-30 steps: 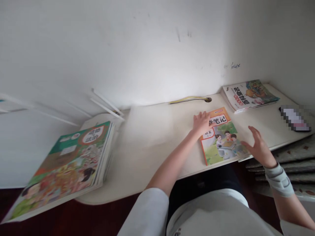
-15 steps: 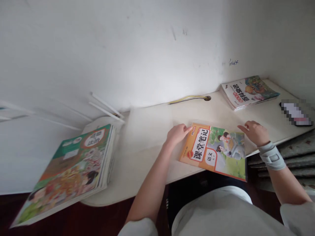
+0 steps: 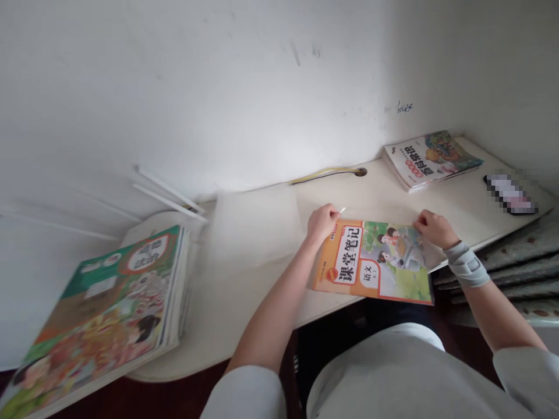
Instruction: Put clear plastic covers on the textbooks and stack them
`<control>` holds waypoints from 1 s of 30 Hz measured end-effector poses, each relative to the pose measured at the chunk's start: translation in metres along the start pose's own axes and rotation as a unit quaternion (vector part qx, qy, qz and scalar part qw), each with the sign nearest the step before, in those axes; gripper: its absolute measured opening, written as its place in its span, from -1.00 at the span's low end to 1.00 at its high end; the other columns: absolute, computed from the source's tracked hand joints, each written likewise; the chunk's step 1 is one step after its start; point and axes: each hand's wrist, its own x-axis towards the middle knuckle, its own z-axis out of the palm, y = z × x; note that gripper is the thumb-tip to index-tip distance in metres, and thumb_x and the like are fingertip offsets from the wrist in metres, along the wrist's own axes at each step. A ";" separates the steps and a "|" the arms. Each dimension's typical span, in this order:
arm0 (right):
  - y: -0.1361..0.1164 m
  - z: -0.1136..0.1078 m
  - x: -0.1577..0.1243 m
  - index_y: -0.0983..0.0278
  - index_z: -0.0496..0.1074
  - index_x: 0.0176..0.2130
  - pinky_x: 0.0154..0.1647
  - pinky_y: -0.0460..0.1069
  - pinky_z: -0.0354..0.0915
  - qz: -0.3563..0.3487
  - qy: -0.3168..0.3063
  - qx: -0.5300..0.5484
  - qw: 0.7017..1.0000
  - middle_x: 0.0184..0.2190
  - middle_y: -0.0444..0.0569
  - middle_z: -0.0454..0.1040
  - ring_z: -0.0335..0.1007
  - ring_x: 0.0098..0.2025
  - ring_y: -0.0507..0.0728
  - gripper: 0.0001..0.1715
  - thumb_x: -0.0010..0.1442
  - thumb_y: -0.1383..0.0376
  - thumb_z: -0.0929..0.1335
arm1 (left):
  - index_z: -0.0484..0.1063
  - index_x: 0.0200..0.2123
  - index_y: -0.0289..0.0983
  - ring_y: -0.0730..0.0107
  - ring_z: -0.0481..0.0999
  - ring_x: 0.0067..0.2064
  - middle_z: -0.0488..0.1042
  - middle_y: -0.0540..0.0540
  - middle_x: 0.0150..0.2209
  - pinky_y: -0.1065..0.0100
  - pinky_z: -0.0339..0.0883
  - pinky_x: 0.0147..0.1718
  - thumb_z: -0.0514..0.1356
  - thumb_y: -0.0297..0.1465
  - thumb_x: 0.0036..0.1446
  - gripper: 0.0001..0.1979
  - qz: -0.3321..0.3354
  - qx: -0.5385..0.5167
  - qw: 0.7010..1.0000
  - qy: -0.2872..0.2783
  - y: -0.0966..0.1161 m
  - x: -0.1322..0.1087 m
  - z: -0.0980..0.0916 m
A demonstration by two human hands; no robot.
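An orange and green workbook point(image 3: 371, 262) lies in front of me, its lower edge reaching past the desk's front edge. Clear film seems to border its right side, like a transparent cover. At the top left corner, my left hand point(image 3: 323, 222) is closed in a pinch, with a small white strip point(image 3: 343, 210) poking out of its fingertips. My right hand point(image 3: 438, 228), with a grey wrist strap, has its fingers closed at the workbook's top right corner. Exactly how much of the cover or pages it pinches is hidden.
A thick stack of picture-covered textbooks point(image 3: 100, 314) is at the left. Translucent sheets point(image 3: 255, 227) lie beside it on the white desk point(image 3: 236, 326). Several booklets point(image 3: 430, 157) and a phone point(image 3: 510, 195) are at the right. Cables point(image 3: 325, 173) run along the wall into a hole.
My right hand has moved in to the workbook's top right corner and its fingers have closed. My left hand has lifted slightly above the corner, where a white strip now shows. The view has shifted slightly.
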 end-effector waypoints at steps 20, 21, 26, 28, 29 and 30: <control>-0.075 0.025 0.087 0.40 0.23 -0.04 -0.15 0.05 0.19 -0.055 0.067 -0.075 0.993 -0.11 0.23 0.38 0.30 -0.06 0.23 -0.67 0.25 0.32 0.11 | 0.23 0.04 -0.36 0.13 0.43 -0.02 0.35 -0.34 0.02 0.25 0.28 -0.13 -0.09 -0.46 0.20 -0.64 -0.075 0.126 0.985 0.089 -0.011 -0.020 -0.018; -0.076 0.024 0.087 0.40 0.23 -0.05 -0.16 0.05 0.19 -0.055 0.069 -0.074 0.993 -0.12 0.22 0.39 0.30 -0.06 0.23 -0.68 0.25 0.32 0.11 | 0.15 0.12 -0.38 0.10 0.36 0.07 0.26 -0.36 0.11 0.22 0.24 -0.05 -0.08 -0.46 0.20 -0.59 -0.060 0.132 0.985 0.089 -0.005 -0.026 -0.019; -0.077 0.025 0.087 0.40 0.23 -0.06 -0.17 0.04 0.18 -0.054 0.068 -0.073 0.994 -0.14 0.22 0.40 0.31 -0.07 0.24 -0.69 0.26 0.32 0.12 | -0.11 0.27 -0.43 -0.11 -0.18 0.31 -0.12 -0.37 0.31 -0.09 -0.19 0.19 -0.16 -0.15 0.24 -0.36 0.068 0.160 0.984 -0.033 0.035 -0.073 -0.003; -0.077 0.026 0.088 0.40 0.23 -0.06 -0.17 0.05 0.18 -0.053 0.067 -0.072 0.994 -0.13 0.22 0.40 0.31 -0.08 0.24 -0.69 0.26 0.31 0.11 | -0.11 0.28 -0.42 -0.11 -0.24 0.32 -0.16 -0.36 0.31 -0.15 -0.24 0.19 -0.23 -0.05 0.22 -0.29 0.085 0.157 0.980 -0.091 0.045 -0.088 0.010; -0.076 0.026 0.089 0.40 0.23 -0.05 -0.17 0.05 0.18 -0.052 0.069 -0.072 0.994 -0.13 0.23 0.40 0.32 -0.08 0.24 -0.68 0.26 0.31 0.11 | -0.12 0.28 -0.41 -0.09 -0.27 0.32 -0.18 -0.34 0.32 -0.16 -0.27 0.19 -0.26 -0.02 0.21 -0.27 0.083 0.155 0.979 -0.103 0.047 -0.092 0.016; -0.075 0.026 0.091 0.41 0.23 -0.05 -0.17 0.05 0.19 -0.051 0.069 -0.073 0.994 -0.13 0.23 0.39 0.32 -0.09 0.24 -0.67 0.26 0.30 0.11 | -0.12 0.28 -0.41 -0.06 -0.29 0.33 -0.21 -0.32 0.32 -0.16 -0.29 0.19 -0.27 0.00 0.20 -0.25 0.078 0.155 0.980 -0.102 0.048 -0.095 0.020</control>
